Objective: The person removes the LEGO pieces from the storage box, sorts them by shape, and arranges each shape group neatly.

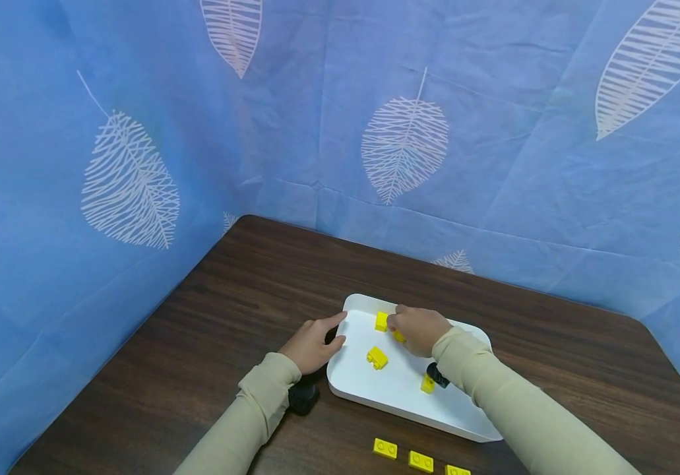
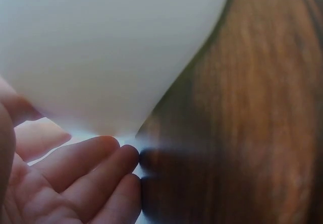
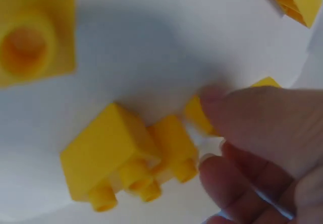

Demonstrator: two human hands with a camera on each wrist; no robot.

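My left hand [image 1: 311, 343] is at the left end of a white tray [image 1: 363, 392], thumb and fingers spread. In the left wrist view, its fingertips [image 2: 128, 153] lie right at the tray's wall. Inside the tray my right hand [image 1: 419, 330] reaches down, its thumb and fingers pinching a small yellow toy brick [image 3: 197, 115], partly hidden by the thumb. Beside it in the tray stands another yellow brick [image 1: 382, 321]. Closer to the tray's middle, two yellow bricks [image 3: 103, 156] lie side by side, studs sideways. One more yellow brick [image 1: 427, 384] lies under the right wrist.
Several yellow two-stud bricks [image 1: 385, 448] form a row on the dark wooden table [image 1: 245, 284], in front of the tray. A black device [image 1: 303, 398] sits at the left wrist, another [image 1: 437, 375] at the right. Blue leaf-print cloth [image 1: 316, 132] hangs behind the table.
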